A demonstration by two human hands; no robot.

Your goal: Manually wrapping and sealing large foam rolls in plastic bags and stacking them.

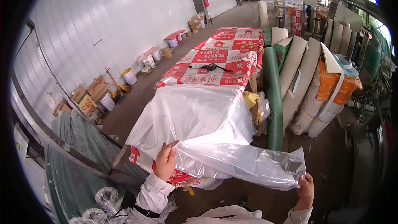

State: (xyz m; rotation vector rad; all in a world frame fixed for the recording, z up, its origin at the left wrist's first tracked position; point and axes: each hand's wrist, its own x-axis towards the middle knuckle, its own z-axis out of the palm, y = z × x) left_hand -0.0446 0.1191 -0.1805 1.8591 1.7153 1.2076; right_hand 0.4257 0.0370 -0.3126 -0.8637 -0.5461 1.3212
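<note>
A clear plastic sheet (195,112) lies over the near part of a long covered stack in front of me. My left hand (166,161) pinches the sheet's near edge at the middle. Out to the right, my right hand (306,191) is closed on the far corner of the same sheet, so a shiny strip stretches between both hands. Red and white printed sheeting (219,54) covers the far part of the stack. On top of it rests a black tape measure (210,66) with a strap.
Rolled carpets (306,74) and a green roll (273,99) stand right of the stack. An orange-wrapped bundle (331,83) is beside them. Buckets (129,76) and cardboard boxes (97,88) line the left wall. Green sheeting (70,157) and a metal rail (83,157) are near left.
</note>
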